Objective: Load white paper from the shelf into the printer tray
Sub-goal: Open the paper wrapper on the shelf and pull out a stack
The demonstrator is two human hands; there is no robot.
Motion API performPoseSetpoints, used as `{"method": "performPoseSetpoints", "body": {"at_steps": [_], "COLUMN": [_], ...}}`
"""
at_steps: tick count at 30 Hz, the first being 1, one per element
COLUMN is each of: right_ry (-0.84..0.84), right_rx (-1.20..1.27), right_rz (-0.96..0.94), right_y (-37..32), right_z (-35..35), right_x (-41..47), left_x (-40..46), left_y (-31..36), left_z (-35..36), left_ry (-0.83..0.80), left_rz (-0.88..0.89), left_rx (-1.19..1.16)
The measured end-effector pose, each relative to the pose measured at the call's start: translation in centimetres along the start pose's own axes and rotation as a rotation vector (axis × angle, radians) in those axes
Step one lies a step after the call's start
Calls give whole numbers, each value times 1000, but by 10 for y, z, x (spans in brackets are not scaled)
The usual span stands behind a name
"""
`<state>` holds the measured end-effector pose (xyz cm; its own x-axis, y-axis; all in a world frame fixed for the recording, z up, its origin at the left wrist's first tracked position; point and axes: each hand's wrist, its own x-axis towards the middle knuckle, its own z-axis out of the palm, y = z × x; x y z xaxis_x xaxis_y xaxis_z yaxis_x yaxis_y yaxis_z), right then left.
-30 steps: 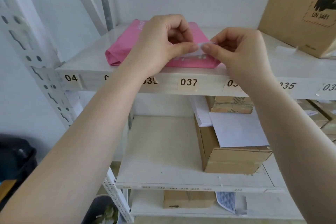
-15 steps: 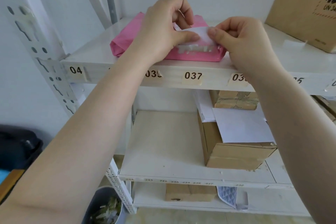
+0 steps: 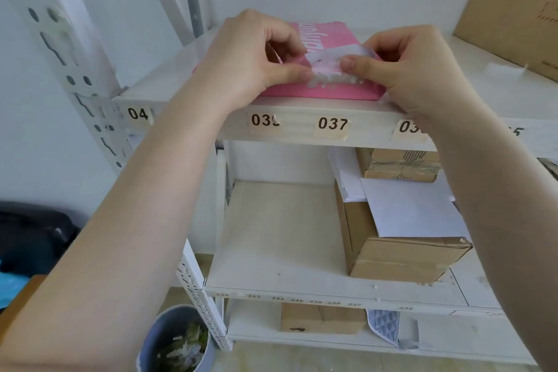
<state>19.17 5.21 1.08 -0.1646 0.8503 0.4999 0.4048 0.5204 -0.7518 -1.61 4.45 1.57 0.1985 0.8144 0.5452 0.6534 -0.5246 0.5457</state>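
Flap's lifted further now: left hand (image 3: 241, 51) and right hand (image 3: 404, 66) both pinch the glued white flap (image 3: 332, 58) of the pink paper ream (image 3: 326, 90), at 12 o'clock on the shelf (image 3: 302, 130), so it's nearly open.

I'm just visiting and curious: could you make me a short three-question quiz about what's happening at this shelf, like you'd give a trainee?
1. True or false: the pink paper pack lies on the shelf edge above the label 037.
2. What do the left hand and right hand pinch between them?
A. the white flap of the pack's wrapper
B. a loose sheet from the lower shelf
C. the PICO carton
3. Fill in: the loose white sheet on the shelf below rests on a ____ box.

Key: 1 true; 2 A; 3 cardboard.
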Motion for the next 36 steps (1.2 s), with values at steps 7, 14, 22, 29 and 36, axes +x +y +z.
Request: {"method": "performPoseSetpoints", "body": {"at_steps": [7, 14, 22, 29, 36], "right_ry": [-61, -89, -175, -158, -241], "right_rx": [-26, 77, 183, 167, -185], "right_rz": [73, 179, 234, 239, 39], "right_y": [-3, 0, 0, 1, -9], "right_z": [5, 3, -3, -5, 1], "right_x": [9, 12, 12, 13, 16], "left_x": [6, 0, 3, 1, -2], "left_y": [0, 3, 1, 2, 5], "left_z": [-2, 9, 16, 10, 1], "left_ry": [16, 9, 30, -129, -36], "left_rz": [1, 136, 122, 99, 22], "left_rx": [-39, -43, -44, -85, -142]}}
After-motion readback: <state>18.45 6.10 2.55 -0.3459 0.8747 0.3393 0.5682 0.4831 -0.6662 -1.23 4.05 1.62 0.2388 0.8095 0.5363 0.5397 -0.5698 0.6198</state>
